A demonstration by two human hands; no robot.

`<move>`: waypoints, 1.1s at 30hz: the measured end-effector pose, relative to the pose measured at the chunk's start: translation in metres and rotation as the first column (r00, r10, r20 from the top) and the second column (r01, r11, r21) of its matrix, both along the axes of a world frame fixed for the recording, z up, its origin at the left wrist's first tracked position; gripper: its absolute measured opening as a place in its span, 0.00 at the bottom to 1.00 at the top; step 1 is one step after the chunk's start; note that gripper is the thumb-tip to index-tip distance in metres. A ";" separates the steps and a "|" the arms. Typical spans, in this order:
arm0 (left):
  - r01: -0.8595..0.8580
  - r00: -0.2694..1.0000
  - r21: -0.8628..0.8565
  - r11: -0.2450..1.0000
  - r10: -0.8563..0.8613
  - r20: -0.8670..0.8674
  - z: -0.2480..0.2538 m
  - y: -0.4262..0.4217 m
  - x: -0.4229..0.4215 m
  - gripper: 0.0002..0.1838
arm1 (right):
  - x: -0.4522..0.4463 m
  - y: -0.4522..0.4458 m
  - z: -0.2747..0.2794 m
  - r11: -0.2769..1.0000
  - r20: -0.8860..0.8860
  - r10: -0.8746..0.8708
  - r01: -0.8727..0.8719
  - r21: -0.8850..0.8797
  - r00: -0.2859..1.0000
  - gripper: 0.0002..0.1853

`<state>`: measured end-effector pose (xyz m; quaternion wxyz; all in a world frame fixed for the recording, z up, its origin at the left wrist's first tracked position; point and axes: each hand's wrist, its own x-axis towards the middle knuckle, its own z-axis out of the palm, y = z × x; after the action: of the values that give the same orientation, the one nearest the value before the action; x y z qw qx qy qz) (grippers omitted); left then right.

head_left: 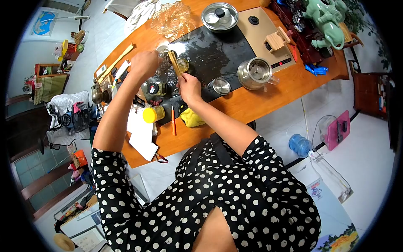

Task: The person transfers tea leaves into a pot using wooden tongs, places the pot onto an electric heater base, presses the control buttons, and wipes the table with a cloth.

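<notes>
My right hand (pixel 189 89) is closed on the lower end of light wooden tongs (pixel 174 63), which point up and away over the black tea tray (pixel 214 52). My left hand (pixel 145 65) is closed near the tongs' far end, beside a small clear glass cup (pixel 163 49). What its fingers hold is hidden. Just right of the tongs stands a glass cup with yellowish contents (pixel 182 64). Near my right wrist lie a metal strainer (pixel 221 86) and a yellow cloth (pixel 192 118). A yellow-lidded jar (pixel 153 114) stands below my left hand.
A glass kettle (pixel 254 74) stands right, on the table edge side. A lidded steel pot (pixel 219 17) sits at the back. An orange pen (pixel 173 121), white papers (pixel 141 133) and a dark-lidded jar (pixel 157 88) lie or stand front left. A clear fluted glass bowl (pixel 171 20) is back left.
</notes>
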<state>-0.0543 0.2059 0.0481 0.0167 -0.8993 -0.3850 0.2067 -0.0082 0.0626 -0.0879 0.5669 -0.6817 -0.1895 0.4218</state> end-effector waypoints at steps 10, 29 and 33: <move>0.034 0.999 0.031 0.999 -0.034 0.003 0.002 0.001 0.011 0.19 | 0.002 0.000 -0.001 1.000 -0.040 -0.020 0.020 0.012 0.999 0.13; 0.165 0.979 0.072 0.984 -0.155 -0.133 0.002 0.008 0.027 0.11 | 0.003 0.000 0.013 1.000 -0.290 -0.023 0.028 0.013 0.957 0.13; 0.150 0.978 0.057 0.987 -0.140 -0.157 0.009 0.003 0.036 0.11 | 0.002 0.001 0.013 0.999 -0.313 -0.038 0.048 0.024 0.949 0.13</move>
<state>-0.0188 0.2085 0.0570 0.0918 -0.9055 -0.3228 0.2596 -0.0064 0.0634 -0.0749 0.6096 -0.6014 -0.0892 0.5088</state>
